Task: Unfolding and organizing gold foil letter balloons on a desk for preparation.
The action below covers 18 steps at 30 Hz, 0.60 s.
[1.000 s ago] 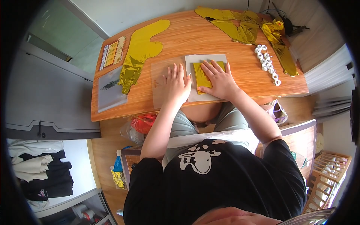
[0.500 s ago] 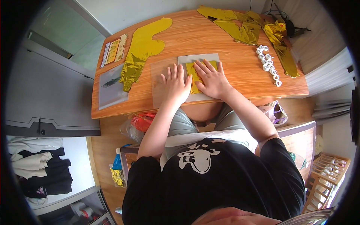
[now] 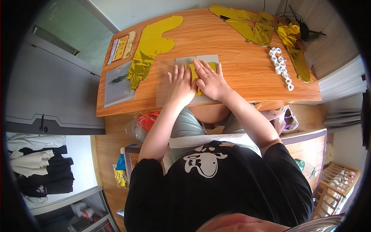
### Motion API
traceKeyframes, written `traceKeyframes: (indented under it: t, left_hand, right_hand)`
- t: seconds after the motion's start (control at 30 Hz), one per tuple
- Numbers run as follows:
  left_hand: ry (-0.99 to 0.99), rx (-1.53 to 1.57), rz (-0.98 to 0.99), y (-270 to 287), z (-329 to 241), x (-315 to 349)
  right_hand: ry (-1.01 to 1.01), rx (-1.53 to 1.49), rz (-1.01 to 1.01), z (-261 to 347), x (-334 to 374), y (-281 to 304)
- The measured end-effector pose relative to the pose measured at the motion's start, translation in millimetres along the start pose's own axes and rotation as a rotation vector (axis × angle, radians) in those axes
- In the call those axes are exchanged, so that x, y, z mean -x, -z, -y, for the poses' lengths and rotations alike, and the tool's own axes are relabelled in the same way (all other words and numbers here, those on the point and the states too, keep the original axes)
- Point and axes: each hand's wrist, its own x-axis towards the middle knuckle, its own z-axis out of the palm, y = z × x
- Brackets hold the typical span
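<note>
A folded piece of gold foil (image 3: 193, 72) lies flat on a pale grey rectangular sheet (image 3: 184, 60) near the table's front edge. My left hand (image 3: 181, 86) lies along its left side with fingers stretched out, partly over a clear plastic sheet (image 3: 164, 77). Across the foil rests my right hand (image 3: 211, 83), palm down, its fingers extended and thumb close to the left hand. Both hands cover much of the foil, so its full outline is hidden.
On the wooden table (image 3: 235, 69), a flat gold foil balloon (image 3: 156, 40) lies left, beside a clear bag (image 3: 116, 91) and a printed card (image 3: 121, 48). More gold foil balloons (image 3: 261, 33) lie back right, near a cluster of small white rolls (image 3: 281, 67).
My right hand has slid left over the foil, closer to my left hand, and its fingers are nearer together. The whole view has shifted slightly.
</note>
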Motion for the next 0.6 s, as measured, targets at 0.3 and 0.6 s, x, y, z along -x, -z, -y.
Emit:
traceKeyframes:
  t: [0.3, 0.6]
  left_hand:
    - [-0.066, 0.021, -0.033, -16, 1, 0]
    - [0.025, 0.07, 0.171, 14, -8, -4]
  right_hand:
    - [-0.031, -0.241, -0.013, 4, -5, -1]
    - [0.146, -0.072, 0.145, -49, 27, 47]
